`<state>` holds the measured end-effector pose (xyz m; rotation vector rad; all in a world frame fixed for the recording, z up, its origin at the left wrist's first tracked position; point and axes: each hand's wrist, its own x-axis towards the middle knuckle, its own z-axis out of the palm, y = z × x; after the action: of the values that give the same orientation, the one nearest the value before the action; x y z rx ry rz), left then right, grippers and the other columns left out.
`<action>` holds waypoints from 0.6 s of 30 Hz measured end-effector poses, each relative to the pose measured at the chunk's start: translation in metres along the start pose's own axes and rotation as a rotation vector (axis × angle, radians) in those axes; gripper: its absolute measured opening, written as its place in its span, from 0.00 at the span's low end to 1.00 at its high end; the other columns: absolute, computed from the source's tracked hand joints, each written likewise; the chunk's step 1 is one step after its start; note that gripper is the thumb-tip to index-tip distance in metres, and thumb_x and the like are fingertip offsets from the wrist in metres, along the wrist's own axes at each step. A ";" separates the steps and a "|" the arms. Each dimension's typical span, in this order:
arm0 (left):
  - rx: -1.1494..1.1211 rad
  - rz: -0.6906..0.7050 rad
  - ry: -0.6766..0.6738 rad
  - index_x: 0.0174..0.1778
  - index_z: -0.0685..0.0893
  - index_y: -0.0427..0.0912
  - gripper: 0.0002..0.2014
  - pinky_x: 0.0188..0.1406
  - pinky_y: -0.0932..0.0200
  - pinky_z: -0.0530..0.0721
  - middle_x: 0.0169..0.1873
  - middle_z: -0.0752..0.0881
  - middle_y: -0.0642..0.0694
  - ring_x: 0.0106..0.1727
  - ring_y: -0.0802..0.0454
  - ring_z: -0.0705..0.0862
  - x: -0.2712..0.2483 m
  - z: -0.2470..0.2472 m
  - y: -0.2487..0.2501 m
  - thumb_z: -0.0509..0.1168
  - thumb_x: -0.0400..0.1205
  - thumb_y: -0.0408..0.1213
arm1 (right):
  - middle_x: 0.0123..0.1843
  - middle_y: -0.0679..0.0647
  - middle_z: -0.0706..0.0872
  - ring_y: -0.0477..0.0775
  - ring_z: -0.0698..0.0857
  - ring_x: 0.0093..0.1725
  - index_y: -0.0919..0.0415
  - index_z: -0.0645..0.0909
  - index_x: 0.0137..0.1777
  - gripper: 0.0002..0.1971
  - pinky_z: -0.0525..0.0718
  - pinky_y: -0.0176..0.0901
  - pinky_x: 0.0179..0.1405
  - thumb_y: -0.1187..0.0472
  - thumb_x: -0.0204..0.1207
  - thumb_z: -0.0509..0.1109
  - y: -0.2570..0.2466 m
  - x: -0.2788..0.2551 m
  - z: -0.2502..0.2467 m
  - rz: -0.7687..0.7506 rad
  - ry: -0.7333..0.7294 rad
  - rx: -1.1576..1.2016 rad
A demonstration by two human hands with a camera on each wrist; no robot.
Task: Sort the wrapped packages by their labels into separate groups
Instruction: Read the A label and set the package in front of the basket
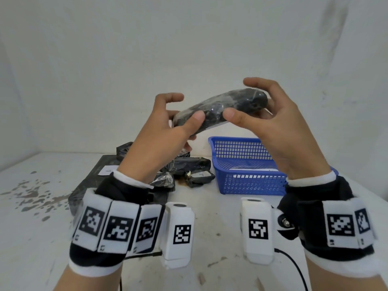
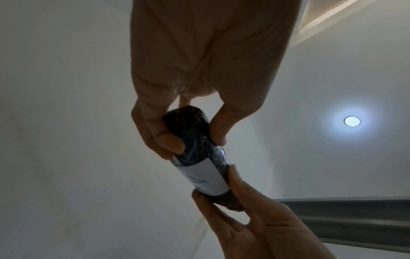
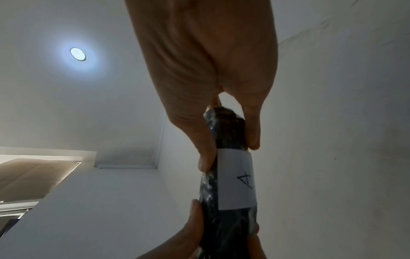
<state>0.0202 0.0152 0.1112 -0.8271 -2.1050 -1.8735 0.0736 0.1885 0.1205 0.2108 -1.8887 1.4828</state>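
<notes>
Both my hands hold a long black plastic-wrapped package (image 1: 220,106) in the air above the table, tilted up to the right. My left hand (image 1: 186,110) pinches its lower left end between thumb and fingers. The upper right end sits in the grip of my right hand (image 1: 245,99). In the right wrist view the package's white label (image 3: 237,178) faces down and reads "A", just below my right hand (image 3: 230,154). From the left wrist, my left hand (image 2: 195,140) grips the dark end above the same label (image 2: 204,175).
Below my hands several more black wrapped packages (image 1: 189,169) lie in a pile on the stained white table (image 1: 210,217). One small package (image 1: 199,176) shows an "A" label. A large flat black parcel (image 1: 92,181) lies at left. A blue basket (image 1: 247,183) at right holds a labelled package.
</notes>
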 end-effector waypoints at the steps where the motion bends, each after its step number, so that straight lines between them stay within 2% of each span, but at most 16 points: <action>1: 0.023 -0.008 0.028 0.70 0.71 0.51 0.23 0.44 0.58 0.86 0.51 0.84 0.54 0.39 0.52 0.89 0.000 0.000 0.000 0.69 0.80 0.48 | 0.59 0.49 0.88 0.46 0.91 0.54 0.45 0.79 0.68 0.30 0.88 0.36 0.55 0.55 0.66 0.84 0.000 0.000 0.000 0.006 -0.007 -0.006; 2: 0.042 -0.018 0.044 0.72 0.71 0.49 0.27 0.45 0.61 0.84 0.50 0.83 0.57 0.40 0.54 0.89 0.000 -0.001 -0.001 0.70 0.79 0.49 | 0.61 0.49 0.87 0.47 0.91 0.52 0.44 0.80 0.69 0.29 0.89 0.37 0.52 0.52 0.67 0.83 -0.001 0.000 0.000 0.012 -0.019 -0.015; 4: 0.046 -0.036 0.066 0.73 0.72 0.47 0.32 0.48 0.61 0.82 0.53 0.85 0.54 0.49 0.53 0.89 0.001 -0.003 -0.002 0.73 0.75 0.51 | 0.61 0.50 0.87 0.47 0.91 0.45 0.46 0.78 0.71 0.30 0.88 0.36 0.42 0.49 0.68 0.81 -0.001 -0.001 0.003 0.021 -0.031 -0.029; 6: 0.024 -0.031 0.088 0.73 0.73 0.48 0.33 0.47 0.62 0.82 0.56 0.86 0.51 0.54 0.51 0.88 0.002 -0.005 -0.002 0.75 0.74 0.50 | 0.61 0.49 0.87 0.45 0.89 0.39 0.48 0.75 0.75 0.32 0.87 0.34 0.40 0.53 0.72 0.80 -0.001 0.000 0.004 0.018 -0.024 -0.028; 8: -0.014 -0.023 0.090 0.74 0.72 0.47 0.34 0.45 0.60 0.85 0.58 0.85 0.49 0.51 0.50 0.90 0.000 -0.004 0.000 0.76 0.73 0.48 | 0.62 0.49 0.87 0.43 0.89 0.38 0.48 0.72 0.77 0.33 0.86 0.32 0.41 0.53 0.73 0.80 0.000 0.000 0.005 0.017 -0.023 -0.026; 10: -0.112 -0.015 0.075 0.76 0.69 0.44 0.36 0.50 0.48 0.89 0.59 0.84 0.46 0.47 0.47 0.91 -0.002 -0.003 0.002 0.75 0.73 0.45 | 0.59 0.50 0.88 0.41 0.89 0.38 0.46 0.72 0.76 0.33 0.85 0.30 0.40 0.52 0.72 0.80 -0.001 0.000 0.005 0.016 -0.024 -0.021; 11: -0.141 0.000 0.068 0.77 0.68 0.44 0.35 0.52 0.46 0.89 0.60 0.83 0.46 0.45 0.47 0.92 -0.002 -0.002 0.003 0.74 0.75 0.43 | 0.57 0.52 0.88 0.41 0.89 0.37 0.45 0.72 0.75 0.33 0.85 0.29 0.40 0.53 0.71 0.80 -0.001 -0.001 0.005 0.014 -0.024 -0.019; 13: -0.139 0.022 0.057 0.80 0.65 0.47 0.35 0.58 0.48 0.87 0.59 0.83 0.49 0.45 0.50 0.92 -0.002 -0.002 0.004 0.71 0.78 0.41 | 0.56 0.52 0.88 0.40 0.89 0.36 0.44 0.71 0.74 0.33 0.85 0.29 0.39 0.53 0.71 0.81 -0.001 -0.001 0.006 0.007 -0.031 -0.025; 15: -0.119 0.014 0.047 0.82 0.61 0.51 0.38 0.64 0.51 0.84 0.59 0.84 0.52 0.46 0.54 0.92 -0.003 -0.003 0.005 0.71 0.77 0.46 | 0.56 0.49 0.87 0.37 0.87 0.35 0.43 0.69 0.73 0.35 0.83 0.28 0.38 0.50 0.68 0.82 -0.001 -0.002 0.008 0.008 -0.037 -0.031; 16: -0.121 0.018 0.044 0.82 0.61 0.52 0.39 0.64 0.53 0.83 0.60 0.85 0.50 0.47 0.54 0.92 -0.003 -0.003 0.005 0.71 0.77 0.46 | 0.57 0.47 0.87 0.34 0.86 0.34 0.42 0.69 0.72 0.35 0.82 0.26 0.37 0.48 0.67 0.82 -0.001 -0.003 0.009 0.007 -0.037 -0.033; 18: -0.141 0.047 0.038 0.80 0.63 0.54 0.34 0.57 0.57 0.87 0.61 0.85 0.45 0.45 0.52 0.92 -0.003 -0.005 0.005 0.71 0.79 0.40 | 0.58 0.47 0.86 0.31 0.83 0.32 0.41 0.68 0.73 0.36 0.79 0.24 0.35 0.50 0.68 0.82 0.000 -0.003 0.011 -0.003 -0.029 -0.044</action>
<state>0.0243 0.0102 0.1146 -0.8550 -1.9327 -2.0147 0.0710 0.1783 0.1181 0.2154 -1.9414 1.4415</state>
